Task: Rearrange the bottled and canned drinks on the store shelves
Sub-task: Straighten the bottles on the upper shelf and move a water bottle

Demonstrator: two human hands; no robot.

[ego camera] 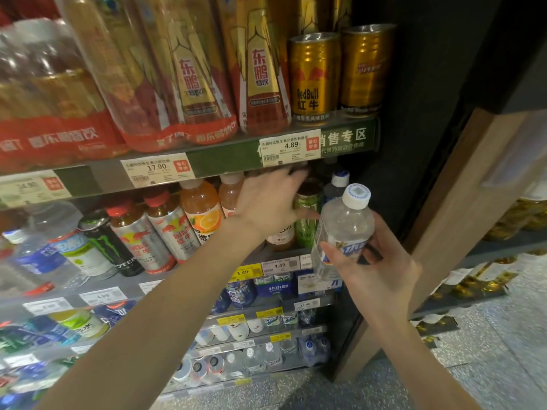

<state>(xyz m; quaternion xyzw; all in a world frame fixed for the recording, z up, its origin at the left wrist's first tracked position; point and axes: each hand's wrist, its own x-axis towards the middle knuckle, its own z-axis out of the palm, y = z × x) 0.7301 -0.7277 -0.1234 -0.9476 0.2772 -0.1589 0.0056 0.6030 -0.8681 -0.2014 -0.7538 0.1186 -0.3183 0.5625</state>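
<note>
We look from one camera on the person's head, facing forward and down, very near the drink shelves (207, 165), which lean away to the left.

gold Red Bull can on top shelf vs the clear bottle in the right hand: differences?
The gold Red Bull can is opaque metal with no cap; the clear bottle is see-through plastic with a white screw cap. The can stands upright on the top shelf; the bottle is off the shelves, tilted, held in the right hand. The can's label faces the camera and is readable; the bottle's is partly hidden by fingers. Both look sealed.
</note>
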